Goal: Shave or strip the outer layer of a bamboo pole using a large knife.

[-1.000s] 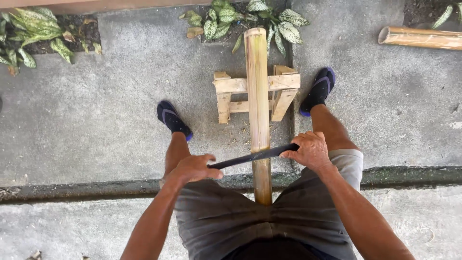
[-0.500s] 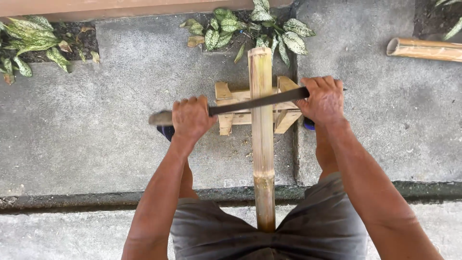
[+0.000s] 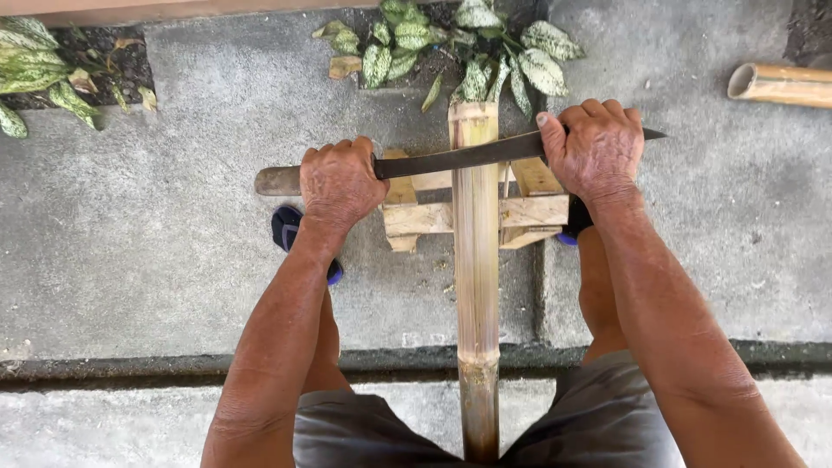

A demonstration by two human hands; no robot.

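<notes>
Head view looks straight down on a concrete floor [image 3: 173, 260], and reading from the left, a clump of green-and-white leaves [image 3: 35, 78] sits at the far left edge in a soil strip. Next comes the left hand [image 3: 340, 184], fist closed tight around the wooden handle of a long dark knife [image 3: 459, 156], whose butt end sticks out to the left of the knuckles. Below that hand a dark blue sandal [image 3: 290, 232] shows on the floor. The blade runs rightward, lying across the far end of an upright-looking bamboo pole [image 3: 476, 260] that stretches from between the person's knees away toward the plants. The pole rests on a small wooden stand [image 3: 529, 208] of crossed slats, which appears to lift and steady its far end so the blade can bear on it squarely. Right of the pole, the right hand [image 3: 594, 149] is clamped over the blade near its tip, the point poking out beyond the fingers; gripping both ends this way seems to let the person draw the edge evenly along the bamboo. The hands are well apart, one on each side of the pole. Spotted-leaf plants [image 3: 485, 52] crowd just beyond the pole's far end. Farther right, another bamboo piece [image 3: 780, 84] lies on the floor, well apart from the work.
</notes>
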